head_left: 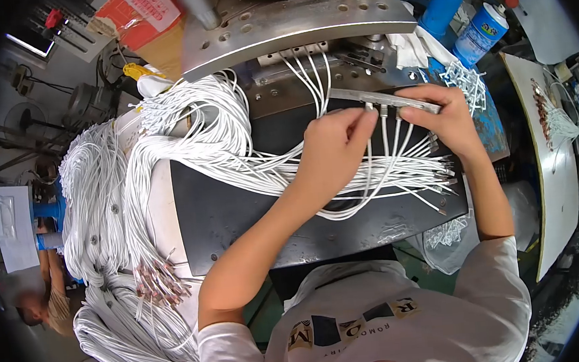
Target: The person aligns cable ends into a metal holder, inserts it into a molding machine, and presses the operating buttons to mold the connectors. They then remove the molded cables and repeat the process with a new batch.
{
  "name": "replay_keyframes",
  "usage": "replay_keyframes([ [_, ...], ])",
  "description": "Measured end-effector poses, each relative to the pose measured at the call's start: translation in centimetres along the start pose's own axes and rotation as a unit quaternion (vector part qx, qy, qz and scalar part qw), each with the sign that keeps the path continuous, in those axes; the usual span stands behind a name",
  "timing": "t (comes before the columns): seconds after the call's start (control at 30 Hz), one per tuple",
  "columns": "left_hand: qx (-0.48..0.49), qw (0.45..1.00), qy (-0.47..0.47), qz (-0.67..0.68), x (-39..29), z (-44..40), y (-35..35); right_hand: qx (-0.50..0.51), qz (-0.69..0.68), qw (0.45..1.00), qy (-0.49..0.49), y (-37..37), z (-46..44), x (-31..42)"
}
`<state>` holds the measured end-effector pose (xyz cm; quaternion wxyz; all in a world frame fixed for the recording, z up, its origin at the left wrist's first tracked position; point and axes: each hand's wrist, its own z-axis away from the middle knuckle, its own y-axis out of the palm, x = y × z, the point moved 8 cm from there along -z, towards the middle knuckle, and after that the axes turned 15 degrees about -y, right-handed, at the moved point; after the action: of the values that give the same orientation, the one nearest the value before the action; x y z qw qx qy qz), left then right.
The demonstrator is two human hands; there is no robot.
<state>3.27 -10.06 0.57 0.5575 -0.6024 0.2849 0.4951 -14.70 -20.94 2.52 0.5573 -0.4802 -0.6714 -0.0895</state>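
Metal bar (pixel 383 98) lies just beyond the left hand (pixel 331 149), long axis running left to right. The right hand (pixel 449 119) grasps its right end; the left pinches a white cable end (pixel 369 106) at its near edge.

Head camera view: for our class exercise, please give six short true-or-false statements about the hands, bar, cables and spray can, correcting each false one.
1. The right hand holds a grey bar. True.
2. White cables lie across a black surface. True.
3. The bar rests on the floor. False: it is held over the black surface.
4. The left hand is close to the bar. True.
5. The cables are all red. False: they are white.
6. The right hand grips a spray can. False: it holds the bar.
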Motion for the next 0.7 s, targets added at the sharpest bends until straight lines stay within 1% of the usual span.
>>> replay_keyframes([
  [0.03, -0.036, 0.998, 0.058, -0.015, -0.5, 0.3, -0.5, 0.013, -0.005, 1.000, 0.013, -0.5, 0.0, -0.1],
  [0.13, -0.033, 0.997, 0.025, 0.072, 0.0, -0.2, -1.5, 0.071, 0.018, 0.997, 0.024, -0.8, -0.3, -1.1],
  [0.17, -0.005, 0.987, -0.045, 0.154, 0.9, -0.6, -1.8, 0.106, 0.026, 0.994, 0.027, -0.2, -0.7, -1.3],
  [0.2, -0.045, 0.983, -0.051, 0.171, 0.9, -0.7, -2.9, 0.139, 0.034, 0.989, 0.029, 0.4, -1.0, -1.5],
  [0.23, -0.085, 0.977, -0.057, 0.187, 1.1, -0.7, -3.9, 0.165, 0.048, 0.985, -0.019, 1.3, -1.5, -1.3],
  [0.27, -0.124, 0.969, -0.063, 0.202, 1.1, -0.8, -4.9, 0.166, 0.053, 0.983, -0.064, 2.0, -2.1, -1.0],
  [0.3, -0.124, 0.959, -0.102, 0.233, 1.5, -1.4, -5.4, 0.171, 0.077, 0.976, -0.109, 2.7, -3.1, 0.2],
  [0.33, -0.102, 0.947, -0.133, 0.274, 2.1, -2.5, -5.3, 0.176, 0.101, 0.967, -0.154, 3.4, -4.3, 1.3],
  [0.4, -0.060, 0.912, -0.197, 0.355, 3.3, -4.4, -5.3, 0.134, 0.174, 0.960, -0.175, 4.3, -7.5, 0.6],
  [0.43, 0.010, 0.889, -0.240, 0.389, 3.3, -5.0, -4.5, 0.112, 0.211, 0.953, -0.187, 4.6, -9.3, -0.2],
  [0.5, 0.104, 0.849, -0.281, 0.436, 5.1, -6.9, -3.0, 0.013, 0.287, 0.908, -0.303, 4.9, -12.5, -1.8],
  [0.53, 0.150, 0.824, -0.301, 0.456, 5.6, -7.3, -2.1, 0.029, 0.294, 0.918, -0.264, 5.1, -14.5, -4.3],
  [0.57, 0.118, 0.849, -0.297, 0.421, 5.4, -7.0, -2.6, 0.044, 0.301, 0.926, -0.223, 5.0, -16.2, -6.8],
  [0.6, 0.106, 0.868, -0.290, 0.388, 5.6, -6.8, -3.0, 0.060, 0.306, 0.933, -0.183, 5.0, -17.2, -8.2],
  [0.67, 0.079, 0.903, -0.275, 0.320, 6.1, -6.5, -4.0, 0.070, 0.326, 0.906, -0.262, 5.0, -17.4, -8.3],
  [0.7, 0.061, 0.916, -0.257, 0.302, 6.2, -6.3, -4.4, 0.079, 0.344, 0.891, -0.286, 5.0, -17.7, -8.7],
])
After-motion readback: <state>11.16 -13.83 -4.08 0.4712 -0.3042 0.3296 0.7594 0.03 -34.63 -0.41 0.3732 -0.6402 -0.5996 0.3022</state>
